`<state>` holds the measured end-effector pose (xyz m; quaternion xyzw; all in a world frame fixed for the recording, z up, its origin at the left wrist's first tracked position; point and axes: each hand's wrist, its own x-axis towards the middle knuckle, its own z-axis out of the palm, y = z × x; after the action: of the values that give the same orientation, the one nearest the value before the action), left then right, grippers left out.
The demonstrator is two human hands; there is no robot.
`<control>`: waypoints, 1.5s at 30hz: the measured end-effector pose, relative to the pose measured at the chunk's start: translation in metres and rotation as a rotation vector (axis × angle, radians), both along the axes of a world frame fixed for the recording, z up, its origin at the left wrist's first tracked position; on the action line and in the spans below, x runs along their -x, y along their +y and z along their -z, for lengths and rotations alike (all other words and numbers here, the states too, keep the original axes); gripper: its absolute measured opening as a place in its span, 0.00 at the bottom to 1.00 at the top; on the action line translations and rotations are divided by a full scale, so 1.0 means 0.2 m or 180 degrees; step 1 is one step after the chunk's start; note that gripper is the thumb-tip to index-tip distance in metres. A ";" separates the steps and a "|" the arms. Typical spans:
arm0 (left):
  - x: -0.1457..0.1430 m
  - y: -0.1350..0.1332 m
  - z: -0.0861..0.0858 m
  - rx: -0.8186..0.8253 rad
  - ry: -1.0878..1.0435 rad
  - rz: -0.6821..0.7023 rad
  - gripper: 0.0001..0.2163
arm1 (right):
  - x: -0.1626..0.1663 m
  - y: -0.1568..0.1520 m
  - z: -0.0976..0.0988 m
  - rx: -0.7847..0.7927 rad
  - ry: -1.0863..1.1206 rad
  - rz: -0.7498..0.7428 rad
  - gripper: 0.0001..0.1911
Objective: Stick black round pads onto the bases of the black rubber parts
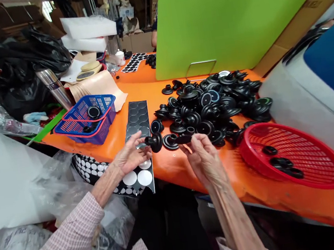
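My left hand (132, 155) is closed by the stem end of a black round stepped part (156, 142), whose wide flange faces right. A thin black disc (184, 139) is pinched between the thumb and fingers of my right hand (204, 157). Under my left hand lies a dark sheet of round stickers (137, 118), with white circles (145, 178) showing at its near end. Close ahead of my hands, a big heap of similar black parts (192, 117) covers the orange table (169, 165).
A red basket (247, 153) with several black pieces stands at the right. A blue basket (103, 131) holding a few parts stands left, near a steel flask (54, 88). A green board (202, 22) rises behind the heap. Part of another person's arm (154, 38) shows beyond.
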<state>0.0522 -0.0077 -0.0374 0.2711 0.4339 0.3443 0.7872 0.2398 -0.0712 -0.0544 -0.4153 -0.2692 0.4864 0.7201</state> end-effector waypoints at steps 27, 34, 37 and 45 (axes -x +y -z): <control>-0.13 -0.20 -0.03 0.0502 -0.0422 0.0035 0.08 | 0.06 -0.32 0.02 0.0789 -0.0173 0.0113 0.18; -0.14 -0.36 0.00 -0.0254 -0.0230 0.0107 0.12 | 0.16 -0.32 0.03 0.0776 -0.0376 0.0383 0.14; -0.13 -0.40 0.00 -0.0388 -0.0252 0.0112 0.11 | 0.20 -0.34 0.06 0.0829 -0.0401 0.0400 0.14; -0.11 -0.41 0.03 -0.0308 -0.0492 0.0189 0.10 | 0.26 -0.36 0.09 0.0702 -0.0776 0.0523 0.10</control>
<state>0.0736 -0.0904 -0.0428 0.2941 0.3465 0.3613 0.8142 0.1886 -0.1437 -0.0728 -0.5682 -0.2646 0.3985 0.6696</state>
